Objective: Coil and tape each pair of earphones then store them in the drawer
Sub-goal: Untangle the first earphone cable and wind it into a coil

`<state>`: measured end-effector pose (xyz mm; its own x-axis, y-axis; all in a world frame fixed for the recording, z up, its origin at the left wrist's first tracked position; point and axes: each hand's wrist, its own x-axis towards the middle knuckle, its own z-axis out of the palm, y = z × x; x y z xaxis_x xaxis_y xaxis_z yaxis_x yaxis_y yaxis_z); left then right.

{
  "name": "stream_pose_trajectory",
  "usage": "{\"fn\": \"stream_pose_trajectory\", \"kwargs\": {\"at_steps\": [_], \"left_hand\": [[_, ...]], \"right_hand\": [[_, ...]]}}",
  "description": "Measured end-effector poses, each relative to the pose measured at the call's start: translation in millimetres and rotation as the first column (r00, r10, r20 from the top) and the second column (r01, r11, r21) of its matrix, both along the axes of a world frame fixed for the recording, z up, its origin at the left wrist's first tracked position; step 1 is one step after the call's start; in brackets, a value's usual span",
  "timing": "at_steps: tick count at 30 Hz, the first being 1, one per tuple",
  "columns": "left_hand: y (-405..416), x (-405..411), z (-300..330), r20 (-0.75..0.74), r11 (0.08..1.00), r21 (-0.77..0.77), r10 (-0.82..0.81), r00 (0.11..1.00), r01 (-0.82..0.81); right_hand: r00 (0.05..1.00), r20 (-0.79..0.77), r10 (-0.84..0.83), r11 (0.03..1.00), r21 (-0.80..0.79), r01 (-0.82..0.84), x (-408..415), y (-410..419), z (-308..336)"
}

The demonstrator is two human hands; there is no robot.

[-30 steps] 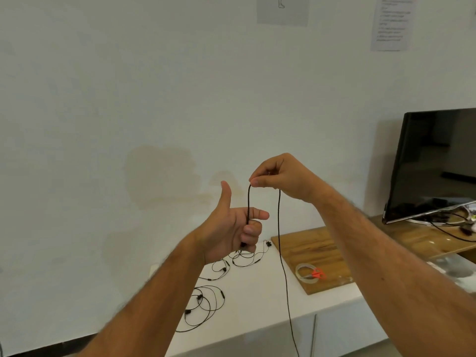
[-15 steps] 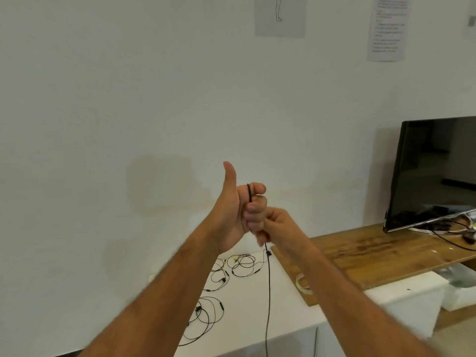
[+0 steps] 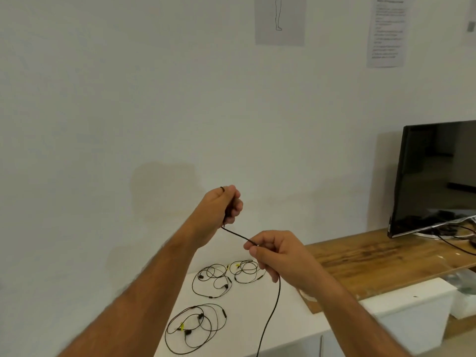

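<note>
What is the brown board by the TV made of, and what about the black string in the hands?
The brown board looks like wood: streaky grain, a slight sheen, maybe varnished. The black cord is probably rubber or plastic-coated wire: thin, matte, and it bends and hangs limp between the left hand and right hand.

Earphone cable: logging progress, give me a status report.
Left hand grips the coiled part of the cable. Right hand pinches the taut stretch; the rest hangs down. Three coiled pairs lie on the white cabinet. Nothing in the way.
</note>
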<state>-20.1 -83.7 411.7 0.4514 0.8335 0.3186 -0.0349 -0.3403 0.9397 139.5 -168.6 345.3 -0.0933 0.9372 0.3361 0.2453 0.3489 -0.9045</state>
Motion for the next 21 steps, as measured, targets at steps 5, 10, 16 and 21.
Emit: {"fn": "stream_pose_trajectory", "kwargs": {"at_steps": [5,10,16,21], "left_hand": [[-3.9,3.1,-6.9,-0.235,0.996,0.089,0.051,0.971,-0.031],[-15.2,7.1,-14.1,-0.368,0.993,0.076,-0.059,0.928,0.094],[-22.0,9.2,-17.4,-0.140,0.917,-0.271,-0.338,0.931,0.292],[-26.5,11.5,-18.0,0.067,0.771,-0.449,-0.475,0.877,0.452]], "right_hand": [[0.927,0.309,-0.211,0.962,0.234,0.141,-1.0,-0.9,19.6],[0.783,0.484,-0.391,0.880,0.446,0.164,4.2,4.8,45.9],[0.909,0.372,-0.188,0.935,0.350,0.050,15.9,12.3,70.2],[0.994,0.103,-0.025,0.952,0.306,-0.008,24.0,19.3,76.0]]}}
